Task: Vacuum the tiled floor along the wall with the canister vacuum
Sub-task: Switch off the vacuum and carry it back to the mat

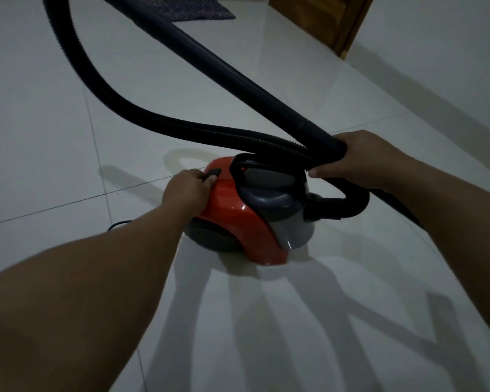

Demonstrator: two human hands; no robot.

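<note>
dark rug (178, 8), wooden door (320, 21)

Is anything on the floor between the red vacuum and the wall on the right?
Nothing visible. The tiled floor between the canister vacuum and the wall is bare. Only the vacuum's own hose loops out on that side, below the right hand gripping the tube.

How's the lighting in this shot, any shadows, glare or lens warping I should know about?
Head view: dim overall, with a bluish cast on the tiled floor. Several fanned shadows spread below the canister vacuum, suggesting more than one light. A small glint shows on its red shell. Wide-angle distortion bends the tile lines and stretches the forearms. The left hand and right hand look slightly soft.
</note>
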